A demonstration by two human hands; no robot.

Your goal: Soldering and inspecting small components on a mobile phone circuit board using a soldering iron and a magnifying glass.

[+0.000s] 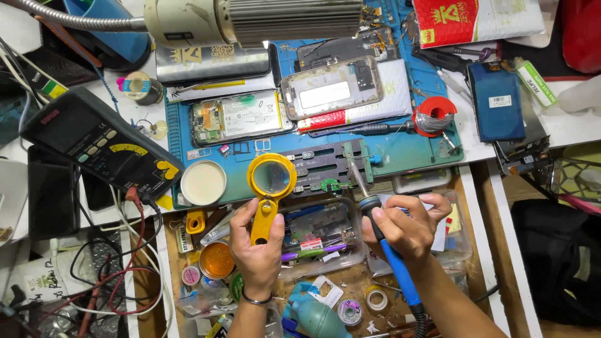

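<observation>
Your left hand (256, 250) is closed around the yellow handle of a magnifying glass (270, 178), and you hold its round lens over the front edge of the blue work mat (400, 153). Your right hand (407, 225) pinches a blue soldering iron (375, 216) like a pen, with the fingers pressed together near its collar. The metal tip points toward 11 o'clock and ends at a small green circuit board (330, 185), which sits clamped in the dark metal board holder (325, 164) just at 3 o'clock of the lens.

As far as I can judge, the soldering work on this little board is in the middle stage: the board is already fixed in the holder and the iron is at it, but I cannot tell if the tip really touches the board (it is too small to see). No solder wire is in your hands; the red spool of solder (433, 116) lies at 2 o'clock from the board, near but apart.

At 12 o'clock on the mat an opened phone (241, 117) shows its battery, and a silver phone frame (330, 87) lies beside it, so the reassembly seems still left. A black multimeter (103, 144) lies on the desk at 9 o'clock, and a round tin of pale paste (203, 183) sits between it and the lens.
</observation>
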